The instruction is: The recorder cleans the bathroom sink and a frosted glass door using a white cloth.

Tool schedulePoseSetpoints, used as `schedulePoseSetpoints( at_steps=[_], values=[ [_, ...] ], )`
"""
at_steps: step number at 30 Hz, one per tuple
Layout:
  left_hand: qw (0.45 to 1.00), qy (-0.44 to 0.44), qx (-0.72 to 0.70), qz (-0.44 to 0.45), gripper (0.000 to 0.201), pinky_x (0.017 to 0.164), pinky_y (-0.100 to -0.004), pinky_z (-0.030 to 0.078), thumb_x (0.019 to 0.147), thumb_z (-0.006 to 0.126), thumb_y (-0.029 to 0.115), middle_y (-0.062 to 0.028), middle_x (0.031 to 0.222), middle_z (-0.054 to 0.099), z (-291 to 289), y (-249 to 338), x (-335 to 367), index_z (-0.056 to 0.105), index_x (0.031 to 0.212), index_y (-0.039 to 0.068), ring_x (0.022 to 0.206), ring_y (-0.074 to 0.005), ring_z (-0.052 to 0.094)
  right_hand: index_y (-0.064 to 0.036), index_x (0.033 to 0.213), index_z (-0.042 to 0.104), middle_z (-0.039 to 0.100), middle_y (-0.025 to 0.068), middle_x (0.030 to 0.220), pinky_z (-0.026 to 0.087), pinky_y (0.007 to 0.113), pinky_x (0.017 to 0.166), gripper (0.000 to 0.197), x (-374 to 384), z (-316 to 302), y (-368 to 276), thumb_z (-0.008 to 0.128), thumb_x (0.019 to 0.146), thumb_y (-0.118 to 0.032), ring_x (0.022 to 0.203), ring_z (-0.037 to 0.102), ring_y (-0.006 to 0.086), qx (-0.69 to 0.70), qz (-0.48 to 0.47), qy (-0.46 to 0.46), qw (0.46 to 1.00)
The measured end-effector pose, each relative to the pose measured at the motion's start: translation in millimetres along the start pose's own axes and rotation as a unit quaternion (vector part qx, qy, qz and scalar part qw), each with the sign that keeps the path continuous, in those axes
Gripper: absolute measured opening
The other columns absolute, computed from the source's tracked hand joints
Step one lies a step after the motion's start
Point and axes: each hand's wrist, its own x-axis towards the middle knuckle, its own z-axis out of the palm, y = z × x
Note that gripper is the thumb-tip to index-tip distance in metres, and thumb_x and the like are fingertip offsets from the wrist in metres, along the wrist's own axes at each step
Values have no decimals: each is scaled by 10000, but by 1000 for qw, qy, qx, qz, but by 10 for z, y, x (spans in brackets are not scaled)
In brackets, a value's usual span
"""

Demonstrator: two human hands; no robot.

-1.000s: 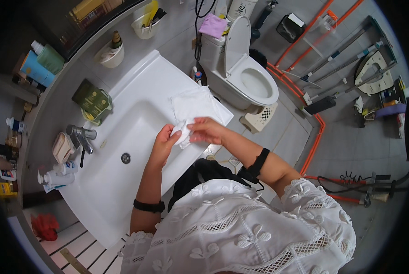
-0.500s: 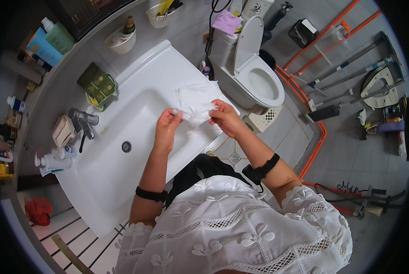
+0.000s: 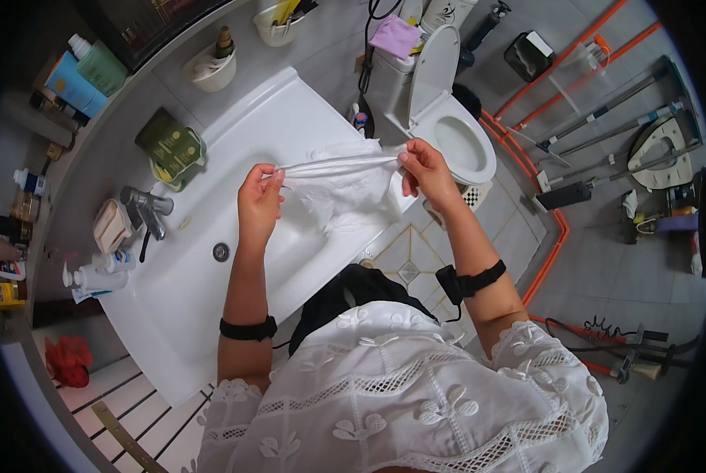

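Observation:
A thin white cloth (image 3: 345, 193) is stretched between my two hands above the right part of the white sink (image 3: 250, 110). My left hand (image 3: 257, 205) pinches its upper left corner between thumb and fingers. At the upper right corner, my right hand (image 3: 430, 175) grips the cloth the same way. The top edge runs taut like a band, and the lower part hangs loose over the sink's front edge. Behind it, more white fabric (image 3: 361, 147) shows on the sink's ledge; whether it is a separate piece I cannot tell.
A metal faucet (image 3: 150, 206) stands at the sink's left, near pump bottles (image 3: 97, 280) and a green package in a holder (image 3: 170, 150). Beyond the sink's right end is a toilet (image 3: 455, 142) with its lid up. Mops (image 3: 605, 158) hang on the right wall.
My hands have moved apart, left hand leftward and right hand up and rightward. The bunched cloth between them has spread out and its top edge is now pulled taut.

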Motion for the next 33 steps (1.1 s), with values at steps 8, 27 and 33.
schedulePoseSetpoints(
  at_steps=[8, 27, 33],
  values=[
    [982, -73, -134, 116, 149, 811, -268, 490, 934, 492, 176, -67, 909, 589, 159, 0, 366, 504, 937, 27, 933, -156, 600, -2, 986, 473, 580, 67, 937, 469, 260, 825, 107, 379, -172, -8, 471, 925, -89, 888, 590, 140, -8, -136, 31, 990],
    [860, -131, 359, 338, 281, 861, -370, 410, 632, 523, -97, -50, 1056, 628, 390, -1175, -85, 628, 846, 52, 964, -242, 571, -80, 787, 669, 660, 40, 987, 350, 378, 941, 270, 67, -387, 1225, 533, 609, 69, 991, 566, 235, -477, -203, 44, 854],
    [860, -16, 358, 362, 235, 789, -349, 444, 662, 568, -38, -46, 1011, 624, 720, -942, 300, 637, 864, 62, 915, -217, 576, -58, 958, 624, 616, 112, 946, 441, 381, 802, 270, 674, -143, 1051, 599, 691, -29, 898, 568, 305, -473, -170, 168, 848]
  ],
)
